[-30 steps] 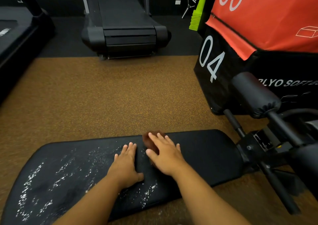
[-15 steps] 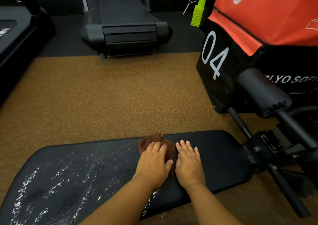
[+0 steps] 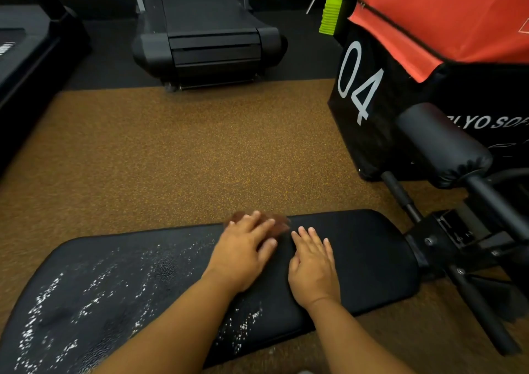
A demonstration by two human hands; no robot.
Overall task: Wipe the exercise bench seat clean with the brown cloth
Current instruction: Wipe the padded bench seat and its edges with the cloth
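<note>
Two hands flat on desk (image 3: 372,253). Left hand (image 3: 243,254) pressing brown cloth (image 3: 274,224); right hand (image 3: 313,267) relaxed just beside. Wet droplets (image 3: 94,302) leftward along seat's length.

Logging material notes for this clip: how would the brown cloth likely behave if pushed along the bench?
The brown cloth looks bunched under the left hand, so probably floppy and light. On the wet-speckled bench seat it would likely slide, perhaps dragging.

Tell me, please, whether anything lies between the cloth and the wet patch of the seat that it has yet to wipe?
Nothing visible does: left hand presses brown cloth onto bench seat, droplets just leftward.
</note>
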